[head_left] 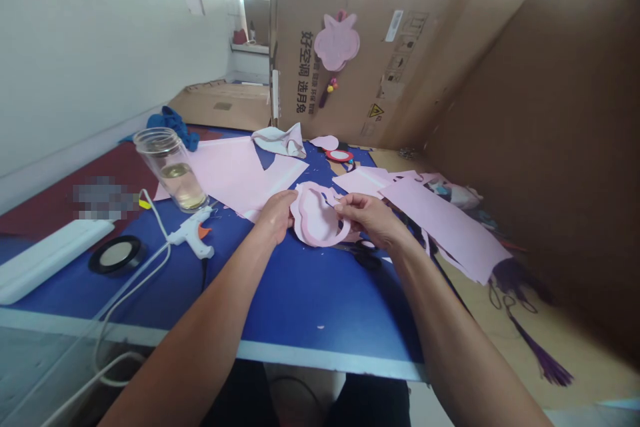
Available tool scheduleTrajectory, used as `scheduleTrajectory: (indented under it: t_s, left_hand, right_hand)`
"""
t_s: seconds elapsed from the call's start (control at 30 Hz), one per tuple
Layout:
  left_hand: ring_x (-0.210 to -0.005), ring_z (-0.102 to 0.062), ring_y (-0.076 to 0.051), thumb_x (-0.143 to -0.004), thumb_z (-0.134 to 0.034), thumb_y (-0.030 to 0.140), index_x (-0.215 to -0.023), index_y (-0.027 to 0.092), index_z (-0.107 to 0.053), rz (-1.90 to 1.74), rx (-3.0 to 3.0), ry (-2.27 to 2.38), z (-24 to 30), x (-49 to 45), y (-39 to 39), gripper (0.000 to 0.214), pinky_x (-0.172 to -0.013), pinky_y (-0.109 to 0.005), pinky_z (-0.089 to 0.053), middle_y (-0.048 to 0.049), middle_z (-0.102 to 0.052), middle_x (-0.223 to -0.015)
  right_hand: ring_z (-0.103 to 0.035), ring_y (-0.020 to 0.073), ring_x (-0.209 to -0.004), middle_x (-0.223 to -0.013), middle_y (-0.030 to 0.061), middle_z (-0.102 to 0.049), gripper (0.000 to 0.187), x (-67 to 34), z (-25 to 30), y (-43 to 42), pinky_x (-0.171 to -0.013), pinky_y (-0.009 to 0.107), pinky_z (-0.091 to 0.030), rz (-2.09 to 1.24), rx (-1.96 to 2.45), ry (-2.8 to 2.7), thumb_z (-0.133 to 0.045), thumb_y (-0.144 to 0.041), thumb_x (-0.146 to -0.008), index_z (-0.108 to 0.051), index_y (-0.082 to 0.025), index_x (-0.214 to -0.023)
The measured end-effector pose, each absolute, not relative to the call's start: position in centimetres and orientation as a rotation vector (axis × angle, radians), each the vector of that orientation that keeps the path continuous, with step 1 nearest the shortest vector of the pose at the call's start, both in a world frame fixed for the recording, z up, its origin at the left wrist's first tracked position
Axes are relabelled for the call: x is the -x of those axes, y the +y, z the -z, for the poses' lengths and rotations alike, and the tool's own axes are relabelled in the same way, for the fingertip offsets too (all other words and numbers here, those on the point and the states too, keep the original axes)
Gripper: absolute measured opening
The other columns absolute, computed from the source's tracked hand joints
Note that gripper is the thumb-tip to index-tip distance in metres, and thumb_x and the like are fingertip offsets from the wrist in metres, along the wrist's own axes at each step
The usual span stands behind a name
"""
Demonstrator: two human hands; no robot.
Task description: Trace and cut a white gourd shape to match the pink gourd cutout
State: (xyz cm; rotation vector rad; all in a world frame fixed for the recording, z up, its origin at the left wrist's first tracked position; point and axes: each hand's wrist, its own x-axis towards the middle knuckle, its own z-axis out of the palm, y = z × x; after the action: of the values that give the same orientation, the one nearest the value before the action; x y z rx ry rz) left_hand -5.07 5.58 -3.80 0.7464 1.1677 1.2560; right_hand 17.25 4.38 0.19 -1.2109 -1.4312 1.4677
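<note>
Glass jar: one, standing on a blue table; pale yellow liquid in its lower part. All places below are given from this jar.

Pink paper shape: one, lobed, with a paper strip along its edge; right of the jar, held between both hands.

Left hand: gripping the shape's left side; fingertips partly hidden behind the paper.

Right hand: thumb and fingers pinching the strip at the shape's right side; wrist bent inward.

Glue gun: white, orange trigger, just on the jar's near side.

Scissors: dark-handled, right of the jar, partly covered by paper.

White bar: left of the jar, cut off by the picture edge; pixelated patch beyond it unreadable.
</note>
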Motion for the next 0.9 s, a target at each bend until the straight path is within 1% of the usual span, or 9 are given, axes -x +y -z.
scheduleTrajectory:
  t_s: [0.07,0.13,0.2,0.27,0.37,0.47,0.6,0.77,0.9]
  left_hand:
    - [-0.070,-0.067,-0.019,-0.074,-0.082,0.042,-0.090,0.020,-0.070,-1.261,-0.734,1.153,3.9,5.0,5.6,0.030,-0.062,-0.029,-0.053,-0.0037,-0.072,-0.080]
    - [-0.072,-0.069,-0.019,-0.076,-0.080,0.045,-0.092,0.020,-0.070,-1.264,-0.729,1.147,3.9,5.0,5.6,0.031,-0.063,-0.030,-0.054,-0.0047,-0.074,-0.083]
    - [-0.069,-0.068,-0.019,-0.077,-0.082,0.049,-0.090,0.020,-0.070,-1.269,-0.737,1.144,4.0,4.9,5.6,0.034,-0.060,-0.029,-0.051,-0.0045,-0.073,-0.081]
    - [-0.062,-0.064,-0.017,-0.074,-0.085,0.050,-0.085,0.020,-0.068,-1.273,-0.756,1.146,4.0,4.8,5.4,0.037,-0.056,-0.027,-0.047,-0.0031,-0.070,-0.075]
    - [-0.052,-0.055,-0.012,-0.070,-0.091,0.047,-0.077,0.019,-0.065,-1.276,-0.790,1.157,3.8,4.7,5.1,0.039,-0.053,-0.026,-0.040,-0.0004,-0.064,-0.067]
    - [-0.050,-0.052,-0.011,-0.068,-0.092,0.043,-0.075,0.020,-0.064,-1.280,-0.814,1.168,3.5,4.6,4.9,0.038,-0.053,-0.026,-0.038,0.0006,-0.063,-0.066]
    - [-0.050,-0.051,-0.011,-0.068,-0.091,0.042,-0.075,0.020,-0.063,-1.294,-0.835,1.182,3.3,4.5,4.7,0.037,-0.051,-0.026,-0.035,0.0014,-0.062,-0.064]
    - [-0.046,-0.043,-0.009,-0.069,-0.089,0.044,-0.071,0.020,-0.060,-1.321,-0.855,1.187,3.1,4.4,4.6,0.038,-0.047,-0.025,-0.026,0.0037,-0.055,-0.059]
    - [-0.046,-0.043,-0.010,-0.069,-0.089,0.045,-0.069,0.021,-0.059,-1.341,-0.870,1.170,3.0,4.4,4.6,0.038,-0.046,-0.025,-0.028,0.0032,-0.055,-0.058]
  right_hand:
    - [-0.040,0.0071,-0.048,-0.058,-0.0055,-0.058,0.042,-17.1,0.6,4.7,-0.048,0.022,-0.030,-1.440,1.240,-1.446,-0.093,-0.052,-0.067,-0.069,-0.020,-0.075]
    - [-0.039,0.0071,-0.048,-0.057,-0.0055,-0.058,0.039,-17.2,1.0,4.9,-0.047,0.022,-0.030,-1.434,1.256,-1.458,-0.092,-0.051,-0.068,-0.069,-0.021,-0.076]
    - [-0.039,0.0074,-0.048,-0.057,-0.0055,-0.058,0.038,-17.2,1.2,5.0,-0.047,0.022,-0.029,-1.428,1.265,-1.467,-0.091,-0.051,-0.068,-0.069,-0.021,-0.076]
    - [-0.039,0.0077,-0.048,-0.058,-0.0055,-0.058,0.039,-17.2,1.3,5.0,-0.047,0.022,-0.030,-1.416,1.279,-1.480,-0.091,-0.052,-0.068,-0.069,-0.021,-0.075]
    - [-0.040,0.0078,-0.048,-0.059,-0.0051,-0.060,0.040,-17.1,1.3,4.9,-0.047,0.022,-0.029,-1.405,1.296,-1.489,-0.091,-0.052,-0.067,-0.069,-0.021,-0.076]
    - [-0.040,0.0078,-0.048,-0.058,-0.0053,-0.059,0.038,-17.0,1.4,4.9,-0.046,0.021,-0.029,-1.405,1.309,-1.484,-0.091,-0.050,-0.066,-0.070,-0.021,-0.077]
    - [-0.038,0.0078,-0.046,-0.056,-0.0061,-0.057,0.039,-16.7,1.4,4.7,-0.044,0.021,-0.027,-1.434,1.324,-1.471,-0.090,-0.051,-0.065,-0.068,-0.021,-0.078]
    - [-0.044,0.0091,-0.048,-0.062,-0.0034,-0.064,0.039,-16.4,0.9,4.5,-0.044,0.022,-0.031,-1.445,1.336,-1.480,-0.090,-0.050,-0.064,-0.067,-0.021,-0.076]
    - [-0.045,0.0093,-0.052,-0.062,-0.0042,-0.062,0.037,-16.7,0.7,4.5,-0.048,0.022,-0.032,-1.334,1.397,-1.592,-0.090,-0.048,-0.066,-0.068,-0.020,-0.074]
